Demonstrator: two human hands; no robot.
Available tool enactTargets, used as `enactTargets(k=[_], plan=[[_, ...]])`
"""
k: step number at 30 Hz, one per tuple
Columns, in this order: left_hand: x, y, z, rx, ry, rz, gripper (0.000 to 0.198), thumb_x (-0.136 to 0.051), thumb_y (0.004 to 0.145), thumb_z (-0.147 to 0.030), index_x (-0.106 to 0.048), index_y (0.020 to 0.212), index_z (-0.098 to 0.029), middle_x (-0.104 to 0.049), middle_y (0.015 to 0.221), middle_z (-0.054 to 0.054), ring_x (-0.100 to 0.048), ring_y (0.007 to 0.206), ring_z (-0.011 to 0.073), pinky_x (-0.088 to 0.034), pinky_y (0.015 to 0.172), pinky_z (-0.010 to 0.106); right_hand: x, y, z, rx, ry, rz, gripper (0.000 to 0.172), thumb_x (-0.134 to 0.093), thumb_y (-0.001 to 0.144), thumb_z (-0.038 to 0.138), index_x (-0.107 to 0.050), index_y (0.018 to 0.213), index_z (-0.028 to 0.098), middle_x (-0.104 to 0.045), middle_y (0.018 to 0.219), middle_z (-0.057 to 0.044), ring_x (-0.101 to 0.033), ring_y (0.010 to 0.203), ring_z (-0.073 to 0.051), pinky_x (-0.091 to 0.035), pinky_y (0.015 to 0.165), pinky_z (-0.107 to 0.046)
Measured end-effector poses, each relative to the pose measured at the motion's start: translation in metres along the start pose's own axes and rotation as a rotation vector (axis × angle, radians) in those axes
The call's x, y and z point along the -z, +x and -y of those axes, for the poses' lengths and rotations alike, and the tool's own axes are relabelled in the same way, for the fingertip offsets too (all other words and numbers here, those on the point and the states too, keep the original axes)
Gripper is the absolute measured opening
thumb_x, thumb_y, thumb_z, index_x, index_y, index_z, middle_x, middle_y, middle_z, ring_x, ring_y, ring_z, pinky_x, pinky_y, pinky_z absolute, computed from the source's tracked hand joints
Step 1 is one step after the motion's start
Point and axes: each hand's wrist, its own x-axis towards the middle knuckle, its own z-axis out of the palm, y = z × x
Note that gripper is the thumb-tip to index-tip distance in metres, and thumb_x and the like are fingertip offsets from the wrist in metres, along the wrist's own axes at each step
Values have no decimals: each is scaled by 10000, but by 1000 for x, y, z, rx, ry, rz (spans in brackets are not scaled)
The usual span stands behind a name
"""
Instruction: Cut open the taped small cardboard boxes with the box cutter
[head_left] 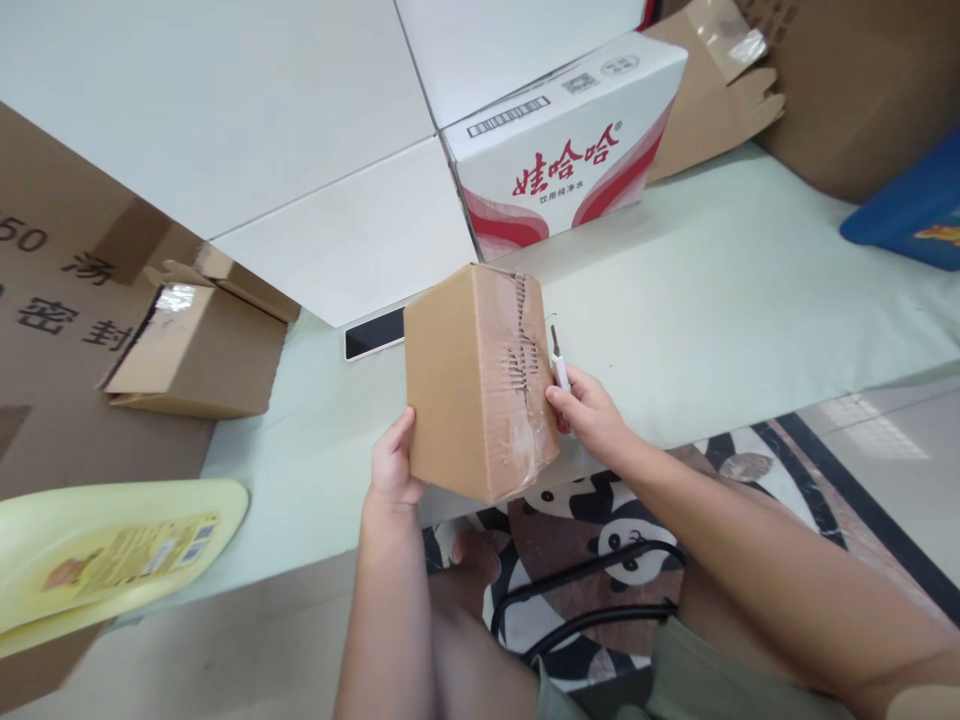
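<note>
A small brown cardboard box point(442, 385) is tilted up near the front edge of the cloth-covered surface. My left hand point(395, 462) grips its left side, the thumb lying along the edge and the other fingers hidden behind. Clear tape point(517, 430) runs down the face turned to the right, with a row of dark slits and ragged marks in the upper part. At the box's right side, my right hand point(589, 408) is closed around a white-handled box cutter point(560, 370), whose dark, narrow blade points up. Its thumb is close against the box.
Behind the box a phone point(375, 336) lies on the pale green cloth point(720, 290). A white-and-red carton point(562, 170) stands at the back. An opened box point(199, 345) and yellow-green container point(112, 550) are at left, a blue container point(911, 205) at right.
</note>
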Motion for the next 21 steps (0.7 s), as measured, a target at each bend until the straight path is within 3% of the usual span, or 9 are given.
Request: enactTargets(k=[8,15,21], plan=[[-7,-3,-1,18,-1,-10,212,-565,848,-270,-731,835,-139,-776,830,90,-750,723,243,-606,658,327,2,-1,0,12,-6,-11,330,-622,807,530,-462,760,244,-432,553,63,-392,460,-110,-315,447,-262],[-8,-3,0,6,7,-5,207,-569,843,-269,-736,842,-147,-778,849,88,-747,740,241,-604,698,338,2,0,-2,9,4,-10,334,-613,812,536,-462,765,242,-430,567,63,-388,474,-108,-313,451,-259],[1,3,1,-2,20,56,186,-617,815,-291,-730,862,-150,-777,854,85,-754,777,252,-605,732,345,2,0,-3,11,0,-8,337,-618,813,539,-460,757,245,-431,581,59,-394,478,-110,-318,463,-268]])
